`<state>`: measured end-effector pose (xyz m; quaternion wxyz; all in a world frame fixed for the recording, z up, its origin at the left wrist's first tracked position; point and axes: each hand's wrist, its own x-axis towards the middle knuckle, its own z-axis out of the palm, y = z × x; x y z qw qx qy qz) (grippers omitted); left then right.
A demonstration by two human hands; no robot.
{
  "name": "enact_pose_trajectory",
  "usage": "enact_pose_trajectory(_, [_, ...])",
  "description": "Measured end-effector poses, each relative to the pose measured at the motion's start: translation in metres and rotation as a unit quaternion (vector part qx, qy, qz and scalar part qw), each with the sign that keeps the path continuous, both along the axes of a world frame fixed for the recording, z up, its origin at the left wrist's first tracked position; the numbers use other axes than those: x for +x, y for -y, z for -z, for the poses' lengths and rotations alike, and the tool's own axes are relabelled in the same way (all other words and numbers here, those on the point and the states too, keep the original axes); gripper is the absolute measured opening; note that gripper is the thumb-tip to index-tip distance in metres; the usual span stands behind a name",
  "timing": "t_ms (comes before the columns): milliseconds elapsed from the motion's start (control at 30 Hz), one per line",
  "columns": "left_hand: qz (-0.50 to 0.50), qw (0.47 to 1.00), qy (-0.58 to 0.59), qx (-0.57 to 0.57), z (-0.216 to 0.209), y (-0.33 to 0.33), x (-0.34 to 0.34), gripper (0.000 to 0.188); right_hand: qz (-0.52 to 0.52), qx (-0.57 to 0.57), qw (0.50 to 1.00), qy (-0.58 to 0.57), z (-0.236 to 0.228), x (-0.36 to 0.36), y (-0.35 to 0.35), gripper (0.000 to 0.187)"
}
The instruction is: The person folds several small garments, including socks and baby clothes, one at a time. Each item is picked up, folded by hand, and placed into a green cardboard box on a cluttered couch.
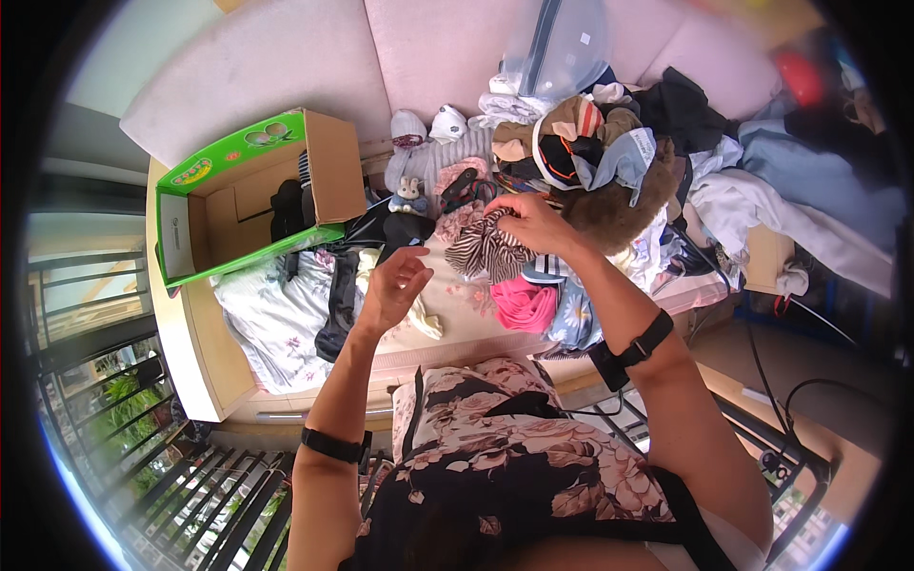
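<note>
My right hand (535, 225) pinches the top of a dark-and-cream striped cloth (484, 252), bunched up over the middle of the sofa seat. Its full shape is hidden by the folds. My left hand (392, 287) is held over the seat to the left of that cloth, fingers bent and apart, with nothing in it. Just below the striped cloth lie a bright pink cloth (523, 305) and a folded blue cloth with daisies (575, 316). A small grey plush rabbit (408, 196) and a pink lacy cloth (455, 221) are beyond my hands.
To the left stands a green cardboard box (233, 214) on its side, with dark items inside. A brown furry garment (619, 205) and a heap of clothes fill the right. Behind them is a clear plastic bag (569, 48). Black trousers (341, 309) lie near the box.
</note>
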<state>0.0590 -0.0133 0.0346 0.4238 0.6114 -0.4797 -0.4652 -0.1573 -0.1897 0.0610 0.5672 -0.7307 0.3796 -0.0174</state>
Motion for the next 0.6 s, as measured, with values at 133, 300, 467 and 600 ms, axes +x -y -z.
enact_pose_trajectory(133, [-0.04, 0.998, -0.038, -0.044, -0.026, 0.036, -0.033, 0.032, -0.05, 0.036, 0.994, 0.087, -0.014, 0.026, -0.011, 0.028])
enact_pose_trajectory(300, [-0.033, 0.999, 0.024, 0.021, -0.029, 0.044, -0.022, 0.018, -0.019, -0.002, 0.984, 0.176, -0.019, 0.023, -0.013, 0.026])
enact_pose_trajectory(467, [-0.112, 0.992, -0.065, 0.003, -0.021, 0.031, -0.008, 0.019, 0.041, -0.2, 0.979, -0.002, -0.015, 0.007, -0.02, 0.019])
enact_pose_trajectory(600, [-0.151, 0.987, -0.056, 0.027, -0.015, 0.025, 0.005, 0.017, 0.061, -0.082, 0.995, 0.001, -0.012, 0.004, -0.029, 0.02])
